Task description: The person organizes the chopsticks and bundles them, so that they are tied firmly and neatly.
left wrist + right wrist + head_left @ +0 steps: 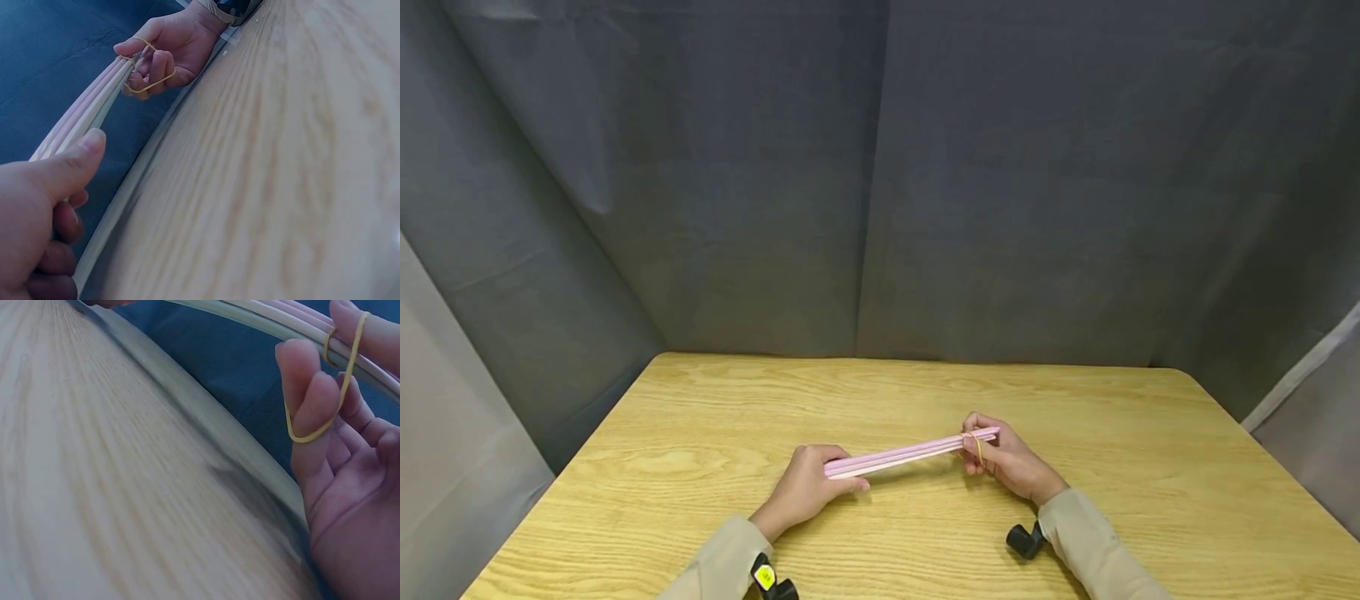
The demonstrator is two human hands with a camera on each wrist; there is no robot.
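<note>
Between the two hands, just above the worktop (700,417), sits a bundle of pink sticks (910,454). Left hand (808,492) is closed round the near-left end, thumb laid along the top, fingers curled under (clear in the left wrist view). Right hand (1011,462) holds the far-right end, fingers curled, with a yellow rubber band (977,448) stretched over its fingertips (306,394) and hooked over the stick ends.

Step in hand, as I read it: banding the right end of the bundle. Band looks to be on one wrap; can't tell if it's doubled. Next move likely calls for keeping the sticks squeezed flat and aligned with the left hand while the right works the band further onto the bundle or twists it for another loop. Risk: band snapping off the tips.

Long axis runs left-right across the worktop, right end angled slightly away from the person and a touch higher. Grey curtain (880,183) behind.
</note>
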